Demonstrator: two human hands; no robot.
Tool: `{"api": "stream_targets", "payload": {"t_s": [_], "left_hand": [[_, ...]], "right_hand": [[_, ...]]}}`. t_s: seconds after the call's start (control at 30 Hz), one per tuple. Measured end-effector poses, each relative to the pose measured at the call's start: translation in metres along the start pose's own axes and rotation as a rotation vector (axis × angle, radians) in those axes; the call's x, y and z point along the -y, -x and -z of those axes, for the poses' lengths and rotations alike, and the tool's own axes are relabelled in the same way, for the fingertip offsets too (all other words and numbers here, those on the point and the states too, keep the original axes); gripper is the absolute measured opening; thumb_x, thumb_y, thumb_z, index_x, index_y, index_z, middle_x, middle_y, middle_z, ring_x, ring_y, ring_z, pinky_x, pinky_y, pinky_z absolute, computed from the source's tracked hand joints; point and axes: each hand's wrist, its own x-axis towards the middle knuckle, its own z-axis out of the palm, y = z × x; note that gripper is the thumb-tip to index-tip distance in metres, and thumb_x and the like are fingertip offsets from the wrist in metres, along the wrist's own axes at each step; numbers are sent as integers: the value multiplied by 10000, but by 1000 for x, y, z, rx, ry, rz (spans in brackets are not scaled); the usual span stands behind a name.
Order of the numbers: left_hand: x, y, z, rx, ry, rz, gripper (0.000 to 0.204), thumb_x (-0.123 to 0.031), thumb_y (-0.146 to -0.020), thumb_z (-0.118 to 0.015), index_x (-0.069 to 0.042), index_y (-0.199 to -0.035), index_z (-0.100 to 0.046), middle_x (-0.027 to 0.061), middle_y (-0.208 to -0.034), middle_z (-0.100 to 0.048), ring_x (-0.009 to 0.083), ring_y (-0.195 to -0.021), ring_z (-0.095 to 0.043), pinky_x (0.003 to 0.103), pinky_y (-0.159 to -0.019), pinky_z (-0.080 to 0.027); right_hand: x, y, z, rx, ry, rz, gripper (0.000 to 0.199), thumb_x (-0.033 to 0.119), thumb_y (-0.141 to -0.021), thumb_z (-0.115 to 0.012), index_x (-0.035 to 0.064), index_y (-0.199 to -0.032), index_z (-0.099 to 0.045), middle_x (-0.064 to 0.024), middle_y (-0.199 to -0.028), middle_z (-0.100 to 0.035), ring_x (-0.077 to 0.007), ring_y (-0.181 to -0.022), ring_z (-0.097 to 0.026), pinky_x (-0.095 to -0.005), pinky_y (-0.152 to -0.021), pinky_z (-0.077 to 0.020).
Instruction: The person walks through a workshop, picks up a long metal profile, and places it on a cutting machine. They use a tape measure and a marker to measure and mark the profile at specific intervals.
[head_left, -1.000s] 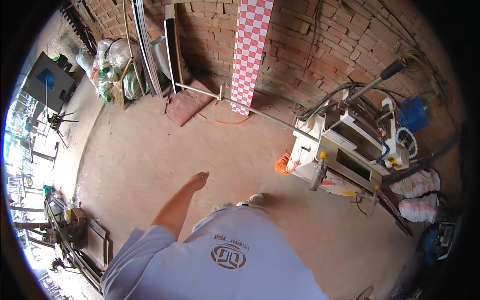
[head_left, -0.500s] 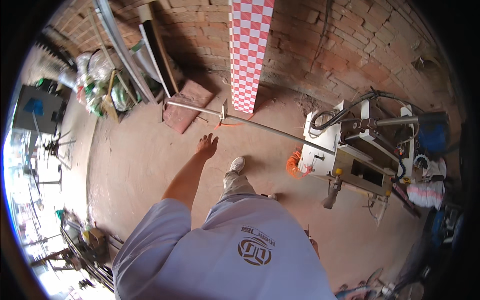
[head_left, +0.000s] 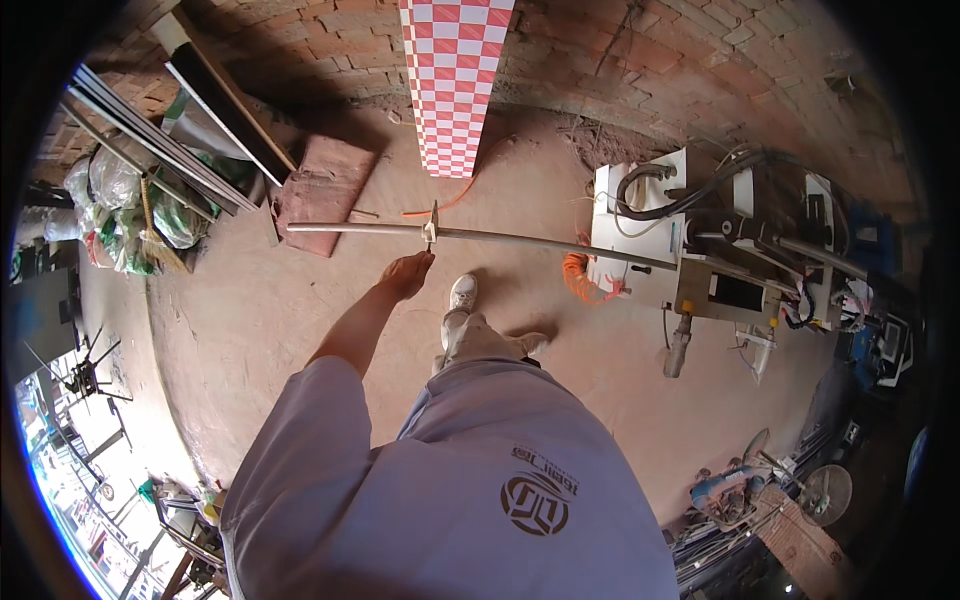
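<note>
A long thin metal rod [head_left: 540, 244] runs sideways from the machine [head_left: 632, 228] at the right, above the floor. Partway along it sits a small pale sliding stop [head_left: 429, 232], with a thin plate sticking up from it. My left hand [head_left: 406, 277] reaches forward to this stop, its fingers closed on the small handle below the rod. The fingertips are partly hidden, so the exact grip is hard to see. My right hand is out of sight, behind the shirt or beyond the picture.
Coiled orange hose [head_left: 578, 280] hangs beside the machine. A red-and-white checkered column [head_left: 455, 90] stands ahead by the brick wall. Left of it lie a reddish slab [head_left: 325, 190], leaning boards [head_left: 225, 100] and plastic bags [head_left: 110, 185]. A fan [head_left: 826, 492] is at the lower right.
My left hand has moved forward and closed on the stop's handle; before, it was apart from it with fingers spread. My right hand, partly visible earlier, has gone from view.
</note>
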Motion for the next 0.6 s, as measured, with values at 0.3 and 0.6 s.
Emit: {"api": "stream_targets", "payload": {"t_s": [0.3, 0.6], "left_hand": [[-17, 3, 14, 64, -121, 83, 487, -494, -1033, -338, -124, -1169, -625, 197, -1103, -681, 405, -1080, -620, 497, -916, -486], [16, -24, 4, 195, 222, -45, 583, -487, -1038, -295, -15, -940, -622, 210, -887, -662, 383, -875, -622, 475, -831, -466]], "right_hand": [[76, 8, -3, -47, -149, -106, 487, 477, -942, -616, 3, -832, -609, -181, -745, -647, -341, -701, -626, -438, -671, -481], [79, 16, -15, -40, -46, -110, 480, 461, -948, -609, -4, -829, -597, -177, -738, -635, -316, -694, -619, -434, -665, -476]]}}
